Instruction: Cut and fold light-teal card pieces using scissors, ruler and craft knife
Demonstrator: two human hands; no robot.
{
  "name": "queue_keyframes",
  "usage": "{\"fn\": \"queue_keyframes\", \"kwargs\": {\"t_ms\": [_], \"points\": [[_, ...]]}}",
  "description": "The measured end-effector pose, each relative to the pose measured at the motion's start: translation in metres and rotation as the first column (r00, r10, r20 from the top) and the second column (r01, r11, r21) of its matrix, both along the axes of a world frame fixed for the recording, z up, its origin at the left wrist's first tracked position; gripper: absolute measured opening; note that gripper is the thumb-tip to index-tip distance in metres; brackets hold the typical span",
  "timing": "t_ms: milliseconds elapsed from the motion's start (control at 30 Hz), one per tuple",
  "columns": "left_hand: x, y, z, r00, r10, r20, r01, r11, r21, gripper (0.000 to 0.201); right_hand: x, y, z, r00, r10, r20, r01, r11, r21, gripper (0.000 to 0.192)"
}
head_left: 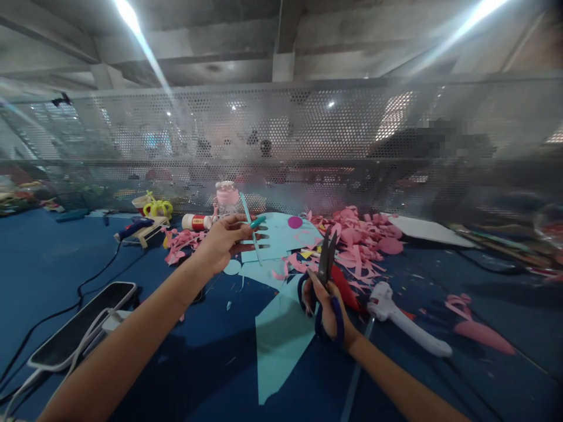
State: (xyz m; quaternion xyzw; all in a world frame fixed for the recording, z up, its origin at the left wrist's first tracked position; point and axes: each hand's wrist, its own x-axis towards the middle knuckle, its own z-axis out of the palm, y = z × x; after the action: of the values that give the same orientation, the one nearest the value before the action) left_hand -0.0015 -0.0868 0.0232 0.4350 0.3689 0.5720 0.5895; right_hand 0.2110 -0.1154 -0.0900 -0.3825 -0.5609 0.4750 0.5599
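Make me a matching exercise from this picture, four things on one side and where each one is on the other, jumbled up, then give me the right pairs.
Things:
1. Scissors
2. Purple disc
3. Pink scraps
4. Black-screened device

Places:
A. Heaped in front of the mesh panel
B. At the lower left, by a white cable
C. In the right hand
D. On light-blue paper

Pairs: 1-C, 2-D, 3-A, 4-B

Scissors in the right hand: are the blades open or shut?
Slightly open: the scissors' tips stand apart, with a narrow gap between.
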Motion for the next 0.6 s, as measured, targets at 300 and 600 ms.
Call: {"fn": "queue_keyframes", "kwargs": {"t_ms": [300,600], "points": [[-0.001,0.002,-0.004,0.999,0.032,0.044,-0.032,0.999,0.013,0.014,0.000,0.002,-0.005,1.000,-0.006,-0.028,0.006,1.000,-0.008,0.047],[0.014,-0.005,-0.011,0.981,0.027,0.194,-0.043,0.996,0.081,0.015,-0.009,-0.009,0.013,0.990,0.122,-0.067,-0.121,0.993,0.010,0.045]]}}
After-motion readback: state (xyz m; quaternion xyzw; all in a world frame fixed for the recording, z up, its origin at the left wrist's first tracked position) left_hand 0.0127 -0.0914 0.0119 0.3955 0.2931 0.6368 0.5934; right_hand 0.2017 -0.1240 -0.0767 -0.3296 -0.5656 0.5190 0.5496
